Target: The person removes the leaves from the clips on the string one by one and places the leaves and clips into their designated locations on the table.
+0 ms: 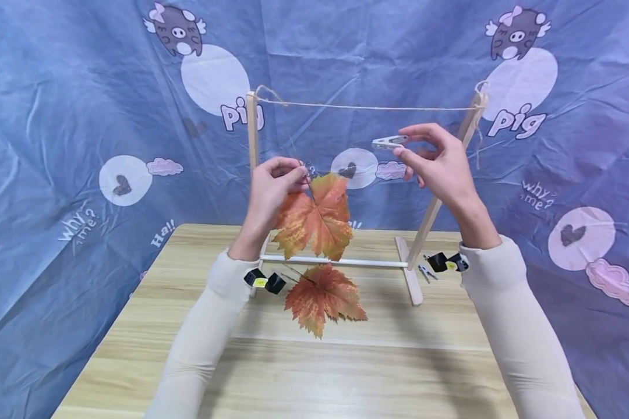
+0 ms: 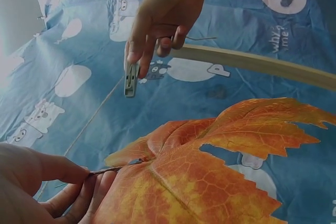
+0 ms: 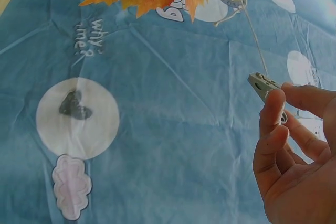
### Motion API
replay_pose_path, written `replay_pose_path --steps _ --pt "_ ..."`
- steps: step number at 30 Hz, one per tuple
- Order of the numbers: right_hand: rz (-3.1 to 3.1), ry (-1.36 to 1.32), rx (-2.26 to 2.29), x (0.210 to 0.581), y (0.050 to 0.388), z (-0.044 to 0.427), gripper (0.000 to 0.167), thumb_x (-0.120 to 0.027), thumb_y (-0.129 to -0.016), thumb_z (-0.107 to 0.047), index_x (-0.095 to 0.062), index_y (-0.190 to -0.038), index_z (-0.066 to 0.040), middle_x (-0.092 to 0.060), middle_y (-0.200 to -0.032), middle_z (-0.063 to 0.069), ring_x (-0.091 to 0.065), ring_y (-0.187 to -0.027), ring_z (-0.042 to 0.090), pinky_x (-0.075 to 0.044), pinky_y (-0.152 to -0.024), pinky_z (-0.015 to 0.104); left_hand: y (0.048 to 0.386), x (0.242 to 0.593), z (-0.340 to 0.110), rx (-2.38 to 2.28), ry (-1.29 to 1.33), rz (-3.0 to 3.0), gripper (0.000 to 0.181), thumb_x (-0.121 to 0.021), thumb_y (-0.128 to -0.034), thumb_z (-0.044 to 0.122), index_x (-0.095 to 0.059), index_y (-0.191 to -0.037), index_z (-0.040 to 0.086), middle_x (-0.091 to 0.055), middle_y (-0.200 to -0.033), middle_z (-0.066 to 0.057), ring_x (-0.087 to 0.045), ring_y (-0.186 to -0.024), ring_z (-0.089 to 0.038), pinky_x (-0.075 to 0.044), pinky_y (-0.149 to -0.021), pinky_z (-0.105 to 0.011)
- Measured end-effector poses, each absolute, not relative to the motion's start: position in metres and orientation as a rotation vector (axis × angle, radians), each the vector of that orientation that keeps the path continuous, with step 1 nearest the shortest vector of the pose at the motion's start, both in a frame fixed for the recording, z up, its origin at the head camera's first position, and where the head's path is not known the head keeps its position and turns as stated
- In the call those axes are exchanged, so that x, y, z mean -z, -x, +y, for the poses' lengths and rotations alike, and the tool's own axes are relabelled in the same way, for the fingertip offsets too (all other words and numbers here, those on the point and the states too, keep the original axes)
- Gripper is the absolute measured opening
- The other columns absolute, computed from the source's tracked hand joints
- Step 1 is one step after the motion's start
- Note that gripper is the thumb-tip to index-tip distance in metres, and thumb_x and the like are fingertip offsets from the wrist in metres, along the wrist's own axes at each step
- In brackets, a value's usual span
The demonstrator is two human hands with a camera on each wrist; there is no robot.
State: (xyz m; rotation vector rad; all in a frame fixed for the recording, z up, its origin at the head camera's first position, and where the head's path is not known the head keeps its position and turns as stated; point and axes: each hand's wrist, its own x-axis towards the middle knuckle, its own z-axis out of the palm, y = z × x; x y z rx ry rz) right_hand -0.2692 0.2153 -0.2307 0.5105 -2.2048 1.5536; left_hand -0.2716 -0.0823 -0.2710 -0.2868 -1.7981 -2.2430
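Between thumb and fingers my left hand (image 1: 278,185) pinches the thin stem of an orange-red artificial maple leaf (image 1: 320,218), which hangs below the twine (image 1: 367,107). My right hand (image 1: 440,163) holds a grey clothespin (image 1: 389,142) by its handle end, its nose pointing left, just under the twine and apart from it. In the left wrist view, the stem (image 2: 105,171) shows between the fingertips. The right wrist view has the clothespin (image 3: 264,85) between thumb and fingers. A second maple leaf (image 1: 325,297) lies on the table below.
A wooden frame has a left post (image 1: 253,131), a right post (image 1: 430,218) and a white bottom rod (image 1: 335,261); twine is tied between the post tops. Another clothespin (image 1: 426,273) lies by the right foot (image 1: 410,279) on the wooden table (image 1: 346,378). A blue printed cloth (image 1: 314,46) hangs behind.
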Motion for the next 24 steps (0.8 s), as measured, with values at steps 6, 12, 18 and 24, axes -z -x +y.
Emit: replay_pose_path --steps 6,12,18,24 --pt "-2.212 -0.466 -1.552 0.244 0.264 0.229 0.035 -0.079 -0.098 -0.017 -0.071 -0.132 -0.019 -0.068 -0.116 -0.008 -0.066 -0.055 0.008 -0.046 -0.042 0.020 0.270 0.284 -0.083 2.235 0.279 -1.837 0.012 -0.070 -0.0963 -0.007 -0.068 -0.106 -0.013 -0.073 -0.085 -0.007 -0.073 -0.068 -0.012 -0.068 -0.069 -0.024" --pt "-2.214 -0.433 -1.561 0.256 0.260 0.243 0.036 -0.078 -0.099 -0.017 -0.071 -0.134 -0.019 -0.067 -0.120 -0.008 -0.067 -0.056 0.008 -0.048 -0.043 0.020 0.271 0.296 -0.083 2.275 0.275 -1.836 0.013 -0.070 -0.0962 -0.006 -0.068 -0.106 -0.014 -0.073 -0.082 -0.007 -0.074 -0.068 -0.013 -0.068 -0.070 -0.025" --pt "-2.206 -0.409 -1.601 0.267 0.257 0.256 0.034 -0.077 -0.099 -0.015 -0.072 -0.132 -0.017 -0.070 -0.118 -0.008 -0.068 -0.056 0.007 -0.049 -0.043 0.020 0.269 0.306 -0.083 2.279 0.246 -1.886 0.011 -0.070 -0.0982 -0.003 -0.069 -0.106 -0.011 -0.073 -0.085 -0.010 -0.075 -0.069 -0.013 -0.068 -0.069 -0.024" --pt "-2.245 -0.346 -1.547 0.280 0.252 0.270 0.035 -0.077 -0.100 -0.016 -0.070 -0.134 -0.014 -0.071 -0.114 -0.014 -0.068 -0.057 0.008 -0.049 -0.044 0.019 0.268 0.316 -0.080 2.312 0.209 -1.894 0.013 -0.070 -0.0969 -0.004 -0.070 -0.107 -0.012 -0.073 -0.081 -0.005 -0.075 -0.069 -0.013 -0.068 -0.070 -0.025"
